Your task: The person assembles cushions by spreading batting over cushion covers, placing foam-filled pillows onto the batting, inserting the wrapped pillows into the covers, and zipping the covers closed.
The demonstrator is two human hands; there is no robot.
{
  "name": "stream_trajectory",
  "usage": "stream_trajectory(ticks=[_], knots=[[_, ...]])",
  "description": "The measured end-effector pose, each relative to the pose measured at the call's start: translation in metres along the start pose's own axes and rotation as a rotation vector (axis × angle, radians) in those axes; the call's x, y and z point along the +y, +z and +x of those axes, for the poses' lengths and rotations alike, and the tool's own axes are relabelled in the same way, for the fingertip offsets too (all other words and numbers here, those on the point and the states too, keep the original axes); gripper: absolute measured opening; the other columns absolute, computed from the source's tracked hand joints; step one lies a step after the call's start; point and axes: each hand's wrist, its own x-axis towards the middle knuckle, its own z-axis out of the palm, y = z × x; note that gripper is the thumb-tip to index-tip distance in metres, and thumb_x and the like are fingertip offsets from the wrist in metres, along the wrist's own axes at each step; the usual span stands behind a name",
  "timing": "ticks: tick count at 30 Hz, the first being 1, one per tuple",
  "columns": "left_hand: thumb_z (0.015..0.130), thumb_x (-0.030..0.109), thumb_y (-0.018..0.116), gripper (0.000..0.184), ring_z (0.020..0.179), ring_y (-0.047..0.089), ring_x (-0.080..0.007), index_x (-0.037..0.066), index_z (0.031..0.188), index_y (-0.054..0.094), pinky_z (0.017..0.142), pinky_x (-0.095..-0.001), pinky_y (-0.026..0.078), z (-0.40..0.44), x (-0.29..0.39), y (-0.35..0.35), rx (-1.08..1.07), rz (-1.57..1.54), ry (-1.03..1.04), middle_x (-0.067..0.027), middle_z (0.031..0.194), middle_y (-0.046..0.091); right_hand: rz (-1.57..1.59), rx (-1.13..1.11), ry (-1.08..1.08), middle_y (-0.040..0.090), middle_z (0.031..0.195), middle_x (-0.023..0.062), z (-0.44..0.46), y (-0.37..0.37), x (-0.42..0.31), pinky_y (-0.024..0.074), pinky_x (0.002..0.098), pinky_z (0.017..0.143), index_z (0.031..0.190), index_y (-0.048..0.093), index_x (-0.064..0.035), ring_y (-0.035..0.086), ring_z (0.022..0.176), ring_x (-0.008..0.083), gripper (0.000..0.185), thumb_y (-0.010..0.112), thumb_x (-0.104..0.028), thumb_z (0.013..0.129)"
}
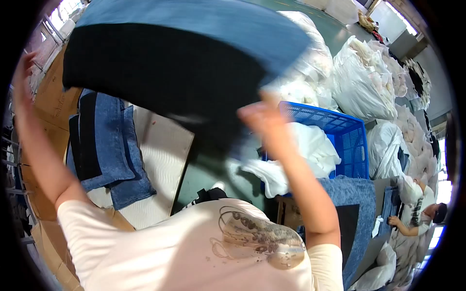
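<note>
A large blue-and-black cloth piece [160, 63] is spread out in the air in front of me, its edge smeared by motion. My right hand [264, 116] is at its lower right corner, fingers closed on the cloth, though blurred. Raised at the far left, my left hand [25, 70] is apart from the cloth, with its fingers stretched out. Below the cloth, several similar blue pieces with black bands [109, 140] lie stacked on a pale board [162, 155].
A blue plastic crate [352, 140] holding white plastic stands to the right. Behind it are several stuffed white bags [361, 77]. Cardboard [51, 116] lines the left side. At far right, another person [420, 213] handles blue cloth at a table with a blue-and-black piece [354, 203].
</note>
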Motion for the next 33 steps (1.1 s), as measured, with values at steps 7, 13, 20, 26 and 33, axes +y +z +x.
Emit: stream_trajectory(ticks=[7,13,20,26,33], knots=[[0.099,0.042,0.052,0.045,0.081,0.059,-0.0188,-0.002,0.106,0.062,0.068,-0.0363,0.049,-0.07,-0.007,0.024,-0.239,0.164,0.057,-0.0112,0.089,0.064,0.531,-1.073,-0.215,0.063,0.123,0.021,-0.02,0.1,-0.028,0.0482,0.0442,0.095,0.14,0.046,-0.0081,0.061,0.111,0.0357,0.054,0.061,-0.032,0.093],[0.09,0.03,0.065,0.035,0.114,0.059,-0.0364,0.003,0.111,0.069,0.098,-0.0451,0.047,-0.361,-0.193,0.284,-1.36,0.483,0.147,-0.0183,0.115,0.067,-0.678,-0.785,0.516,0.065,0.113,0.0183,-0.209,0.061,0.111,0.0492,0.0463,0.088,0.119,0.062,-0.0051,0.063,0.103,0.036,0.037,0.064,-0.029,0.091],[0.086,0.037,0.069,0.046,0.082,0.066,-0.0321,0.006,0.121,0.064,0.075,-0.0409,0.052,-0.524,0.128,0.493,-1.908,-0.169,0.347,-0.0165,0.105,0.07,0.235,0.078,1.032,0.071,0.1,0.0151,-0.352,-0.13,0.044,0.0545,0.0332,0.078,0.115,0.066,0.0009,0.07,0.084,0.0231,0.028,0.064,-0.014,0.091],[0.079,0.033,0.075,0.055,0.111,0.061,-0.0345,0.005,0.123,0.06,0.09,-0.0394,0.051,-0.664,0.062,0.643,-1.66,0.152,0.349,-0.0183,0.124,0.062,-0.073,1.016,1.236,0.067,0.094,0.0051,-0.455,-0.174,0.078,0.0496,0.0236,0.075,0.104,0.065,0.0009,0.061,0.081,0.0099,0.012,0.058,-0.007,0.098],[0.058,0.04,0.09,0.119,0.145,0.028,-0.0344,0.024,0.154,0.023,0.113,-0.0626,0.023,-0.691,0.036,0.676,-1.977,0.735,0.237,-0.0148,0.157,0.029,-0.648,0.559,1.083,0.056,0.103,0.0115,-0.487,-0.149,0.103,0.0427,0.0329,0.089,0.104,0.058,0.0013,0.054,0.096,0.0226,0.014,0.05,-0.001,0.093]])
